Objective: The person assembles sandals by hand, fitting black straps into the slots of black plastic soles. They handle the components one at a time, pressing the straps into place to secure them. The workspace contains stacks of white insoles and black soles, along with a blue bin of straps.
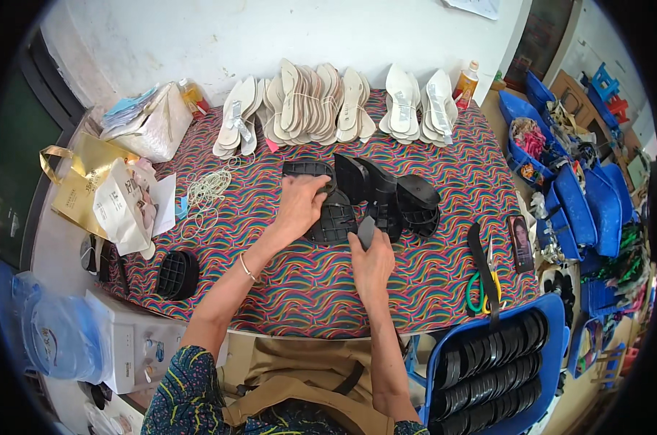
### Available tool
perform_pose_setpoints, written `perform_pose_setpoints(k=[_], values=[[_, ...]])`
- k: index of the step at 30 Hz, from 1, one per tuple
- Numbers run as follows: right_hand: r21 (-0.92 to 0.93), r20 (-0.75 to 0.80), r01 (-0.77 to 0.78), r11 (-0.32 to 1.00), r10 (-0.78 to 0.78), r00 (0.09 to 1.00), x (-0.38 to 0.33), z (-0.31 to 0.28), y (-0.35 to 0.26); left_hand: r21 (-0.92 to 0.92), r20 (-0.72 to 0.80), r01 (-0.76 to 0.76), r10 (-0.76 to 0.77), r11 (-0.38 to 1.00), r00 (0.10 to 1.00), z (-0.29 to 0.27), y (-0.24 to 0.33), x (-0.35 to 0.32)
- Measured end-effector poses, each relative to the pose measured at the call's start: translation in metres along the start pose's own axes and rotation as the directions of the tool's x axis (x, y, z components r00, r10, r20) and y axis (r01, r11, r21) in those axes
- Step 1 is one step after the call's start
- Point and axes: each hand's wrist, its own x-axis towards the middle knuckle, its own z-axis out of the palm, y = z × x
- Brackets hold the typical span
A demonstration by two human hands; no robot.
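Note:
Several black shoe soles [333,223] with a gridded, hollow underside lie grouped in the middle of the patterned tablecloth. My left hand [299,206] reaches over them, fingers curled at the edge of the nearest left sole, gripping it. A small dark grey flat piece [366,230] is pinched between the thumb and fingers of my right hand [374,262], beside the soles; its exact kind is unclear. Just beyond the right hand, more black soles [418,192] lean and overlap. One separate black gridded heel piece [177,275] rests at the left front of the table.
Tied bundles of pale insoles [310,101] line the wall. White elastic cord [208,190] and a gold bag [89,181] lie left. Green-and-yellow scissors [481,286], a black strip [482,261] and a phone [520,243] sit right. A blue crate [436,362] holds black soles.

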Motion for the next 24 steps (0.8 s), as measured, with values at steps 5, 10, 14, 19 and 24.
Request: perform_pose_setpoints(k=[5, 10, 14, 19, 24], values=[[-0.135, 0.058, -0.001, 0.991, 0.009, 0.998, 0.012, 0.008, -0.008, -0.16, -0.006, -0.219, 0.221, 0.963, 0.975, 0.02, -0.037, 0.032], [-0.219, 0.013, -0.02, 0.976, 0.023, 1.0, 0.026, 0.01, -0.02, -0.059, 0.121, -0.266, 0.271, 0.962, 0.955, 0.045, -0.056, 0.052], [-0.194, 0.095, 0.085, 0.977, -0.068, 0.993, 0.039, 0.023, -0.018, -0.075, 0.114, -0.221, 0.228, 0.972, 0.967, 0.052, -0.07, 0.052], [0.008, 0.082, 0.144, 0.989, -0.145, 0.986, 0.037, 0.03, -0.005, -0.123, 0.196, -0.01, 0.034, 0.992, 0.98, 0.057, -0.061, 0.054], [0.088, 0.085, 0.129, 0.988, -0.136, 0.987, 0.028, 0.033, -0.008, -0.123, 0.299, 0.1, -0.06, 0.987, 0.952, 0.052, -0.055, 0.061]])
